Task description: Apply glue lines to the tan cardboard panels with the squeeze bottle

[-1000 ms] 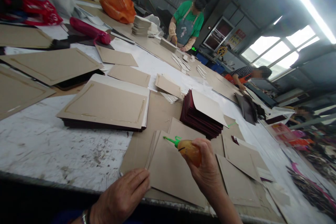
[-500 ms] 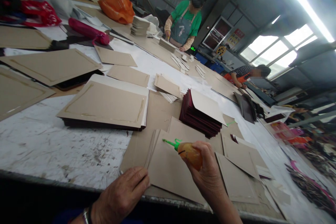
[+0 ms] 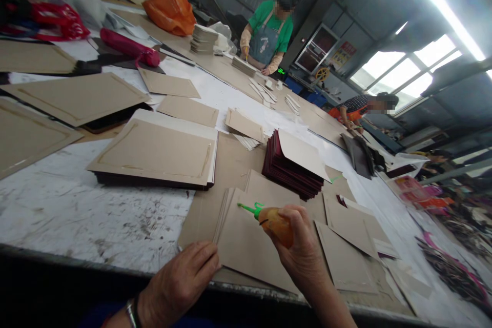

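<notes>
clasping the tilted amber bottle [image 3: 275, 225], likely to aim its green nozzle [image 3: 252, 209], the right hand [image 3: 302, 241] hangs over a board [image 3: 251, 251] the left hand [image 3: 182, 279] seemingly steadies, its pinch unclear.

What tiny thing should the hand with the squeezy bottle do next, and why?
Maybe the right hand should squeeze the bottle and slide its green nozzle along the edge of the plain board: the nozzle is near that board's far corner, the left hand sits at its side, and another board has shiny lines along its edges.
</notes>
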Tool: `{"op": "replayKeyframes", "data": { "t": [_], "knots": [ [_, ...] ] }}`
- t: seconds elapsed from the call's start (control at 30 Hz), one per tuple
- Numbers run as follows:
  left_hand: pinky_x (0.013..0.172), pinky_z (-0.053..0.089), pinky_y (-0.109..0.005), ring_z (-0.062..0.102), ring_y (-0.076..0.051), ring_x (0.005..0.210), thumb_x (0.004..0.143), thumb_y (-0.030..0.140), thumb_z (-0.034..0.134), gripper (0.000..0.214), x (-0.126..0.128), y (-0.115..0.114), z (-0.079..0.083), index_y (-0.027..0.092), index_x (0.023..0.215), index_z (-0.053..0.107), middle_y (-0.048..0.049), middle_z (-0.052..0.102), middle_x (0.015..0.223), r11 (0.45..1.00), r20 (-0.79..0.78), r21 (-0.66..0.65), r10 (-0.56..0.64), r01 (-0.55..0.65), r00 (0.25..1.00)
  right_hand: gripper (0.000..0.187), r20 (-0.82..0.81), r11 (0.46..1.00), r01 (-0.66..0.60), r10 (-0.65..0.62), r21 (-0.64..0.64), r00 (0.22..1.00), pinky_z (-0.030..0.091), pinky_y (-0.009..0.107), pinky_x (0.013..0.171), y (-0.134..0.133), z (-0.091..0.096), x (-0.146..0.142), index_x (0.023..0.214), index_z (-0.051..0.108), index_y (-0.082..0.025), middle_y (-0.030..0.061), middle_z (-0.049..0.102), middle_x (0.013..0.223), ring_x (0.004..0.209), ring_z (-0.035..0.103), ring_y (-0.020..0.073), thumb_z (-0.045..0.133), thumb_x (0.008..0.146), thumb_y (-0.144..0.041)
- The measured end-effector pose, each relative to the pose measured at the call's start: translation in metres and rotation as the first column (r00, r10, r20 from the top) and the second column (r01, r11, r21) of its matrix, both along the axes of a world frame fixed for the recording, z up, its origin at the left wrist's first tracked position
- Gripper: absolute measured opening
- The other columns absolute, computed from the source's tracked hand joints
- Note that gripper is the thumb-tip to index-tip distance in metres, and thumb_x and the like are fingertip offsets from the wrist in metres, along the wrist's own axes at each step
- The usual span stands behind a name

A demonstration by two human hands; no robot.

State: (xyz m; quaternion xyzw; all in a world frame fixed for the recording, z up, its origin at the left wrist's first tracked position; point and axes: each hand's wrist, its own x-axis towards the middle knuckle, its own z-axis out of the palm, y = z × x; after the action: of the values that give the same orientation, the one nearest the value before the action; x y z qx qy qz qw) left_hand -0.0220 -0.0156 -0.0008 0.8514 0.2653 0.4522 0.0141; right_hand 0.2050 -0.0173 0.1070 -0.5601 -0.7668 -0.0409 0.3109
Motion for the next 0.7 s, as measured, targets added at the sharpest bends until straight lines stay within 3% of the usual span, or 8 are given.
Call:
{"op": "replayKeyframes", "data": {
  "t": [0.37, 0.7],
  "knots": [
    [0.078, 0.056, -0.027, 0.061, -0.016, 0.087, 0.091, 0.007, 0.045, 0.016, 0.0, -0.001, -0.005, 0.012, 0.091, 0.06, -0.0081, 0.064, 0.09, 1.0, 0.013, 0.015, 0.014, -0.014, 1.0, 0.024, -0.004, 1.0, -0.003, 0.003, -0.009, 1.0, 0.051, 0.038, 0.073, -0.019, -0.001, -0.002, 0.104, 0.049, -0.025, 0.0076, 0.054, 0.094, 0.085, 0.055, 0.0237, 0.06, 0.083, -0.019],
    [0.076, 0.056, -0.024, 0.062, -0.014, 0.084, 0.095, 0.009, 0.033, 0.028, -0.004, 0.0, 0.002, 0.012, 0.092, 0.061, -0.0079, 0.065, 0.087, 1.0, 0.055, 0.002, -0.005, 0.005, 0.998, 0.029, -0.048, 0.998, -0.031, 0.028, -0.062, 0.998, 0.051, 0.036, 0.073, -0.042, -0.001, -0.006, 0.106, 0.048, -0.024, 0.0082, 0.053, 0.097, 0.087, 0.056, 0.0231, 0.06, 0.082, -0.015]
  ]
}}
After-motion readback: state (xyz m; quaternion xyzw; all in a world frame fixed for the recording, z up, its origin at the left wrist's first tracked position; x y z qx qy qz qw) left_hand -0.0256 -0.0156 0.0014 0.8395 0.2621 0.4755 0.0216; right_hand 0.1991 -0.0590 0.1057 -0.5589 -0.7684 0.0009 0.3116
